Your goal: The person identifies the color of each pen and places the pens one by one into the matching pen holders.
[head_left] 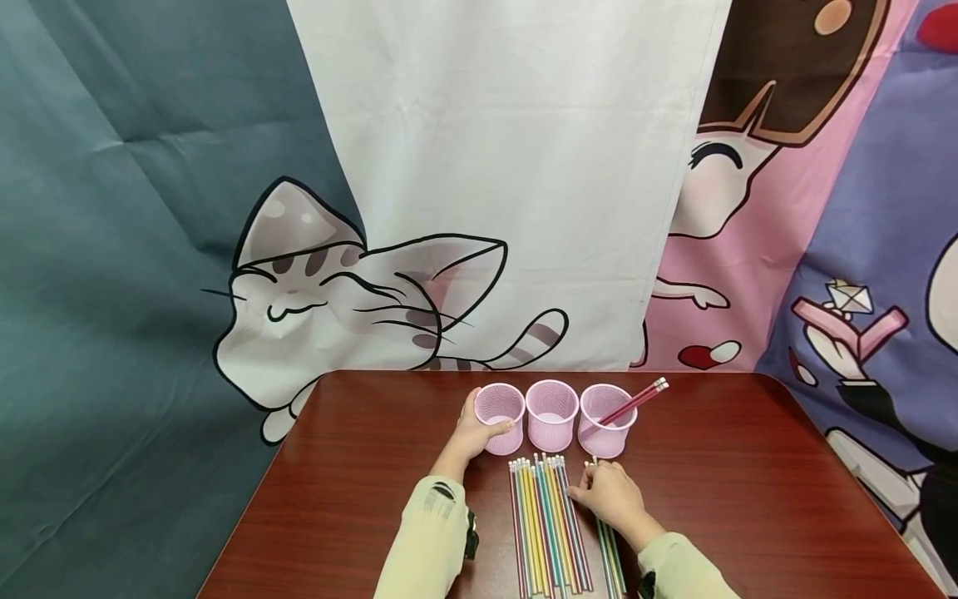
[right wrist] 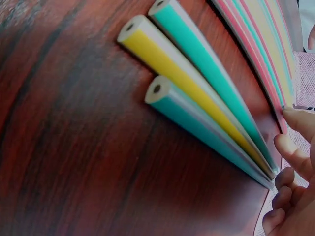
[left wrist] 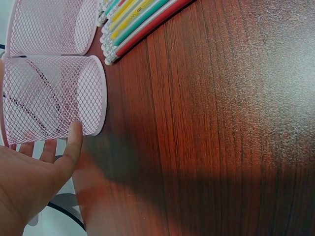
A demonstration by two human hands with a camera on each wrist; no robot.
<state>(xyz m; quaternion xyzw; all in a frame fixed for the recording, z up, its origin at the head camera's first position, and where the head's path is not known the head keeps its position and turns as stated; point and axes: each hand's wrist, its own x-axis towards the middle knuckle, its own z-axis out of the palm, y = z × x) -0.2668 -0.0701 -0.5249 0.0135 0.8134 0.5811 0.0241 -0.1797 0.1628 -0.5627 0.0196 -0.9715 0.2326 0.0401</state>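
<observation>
My left hand holds the left pink mesh pen cup, its thumb across the near side and the other fingers partly hidden behind. Two more cups stand beside it: the middle cup and the right cup, where red pencils lean out to the right. My right hand is low over the eraser ends of three separate pencils, two green and one yellow. Its thumb is at the edge of a wide row of striped pencils, with a small gap between thumb and index finger.
The pencils lie on a dark red-brown wooden table. Behind its far edge hangs a curtain printed with cartoon figures, close behind the cups.
</observation>
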